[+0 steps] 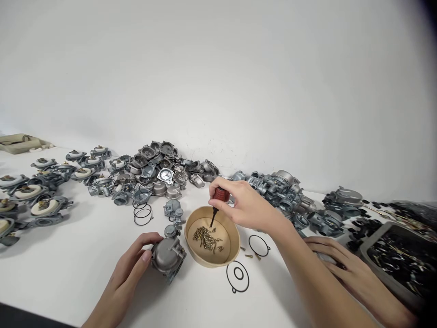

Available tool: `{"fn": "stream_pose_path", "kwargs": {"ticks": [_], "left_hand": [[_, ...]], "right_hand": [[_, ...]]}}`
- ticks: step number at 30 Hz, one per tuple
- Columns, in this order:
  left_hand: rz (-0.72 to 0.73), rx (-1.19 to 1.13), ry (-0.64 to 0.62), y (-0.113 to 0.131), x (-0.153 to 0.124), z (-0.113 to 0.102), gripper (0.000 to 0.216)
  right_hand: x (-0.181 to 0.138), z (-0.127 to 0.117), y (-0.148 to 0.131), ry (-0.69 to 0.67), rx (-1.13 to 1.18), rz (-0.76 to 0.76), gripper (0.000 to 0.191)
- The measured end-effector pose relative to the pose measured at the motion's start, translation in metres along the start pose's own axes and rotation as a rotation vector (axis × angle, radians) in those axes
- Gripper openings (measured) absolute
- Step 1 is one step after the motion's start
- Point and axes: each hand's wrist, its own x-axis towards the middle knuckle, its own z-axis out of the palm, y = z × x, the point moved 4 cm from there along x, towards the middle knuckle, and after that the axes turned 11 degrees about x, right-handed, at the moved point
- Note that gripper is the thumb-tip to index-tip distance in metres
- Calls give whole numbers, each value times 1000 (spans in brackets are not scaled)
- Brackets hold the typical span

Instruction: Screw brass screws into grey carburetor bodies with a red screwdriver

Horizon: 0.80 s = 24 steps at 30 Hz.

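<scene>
My left hand [128,269] is curled around a grey metal carburetor [168,254] that rests on the white table, just left of a tan bowl [229,228]. The bowl holds several small brass screws [207,239]. My right hand [244,205] is closed on a short screwdriver with a red handle [220,195]. Its dark tip points down into the bowl, just above the screws.
Another hand [341,264] lies flat on the table at the right, beside a grey tray of dark parts [403,259]. Piles of carburetor bodies and covers [160,171] line the back and left. Black O-rings [238,275] lie near the bowl.
</scene>
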Motion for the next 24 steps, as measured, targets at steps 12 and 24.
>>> {"fn": "stream_pose_path", "kwargs": {"ticks": [12, 24], "left_hand": [[1, 17, -4, 0, 0, 0, 44], [7, 46, -16, 0, 1, -1, 45]], "right_hand": [[2, 1, 4, -4, 9, 23, 4], [2, 9, 2, -67, 57, 33, 7]]}}
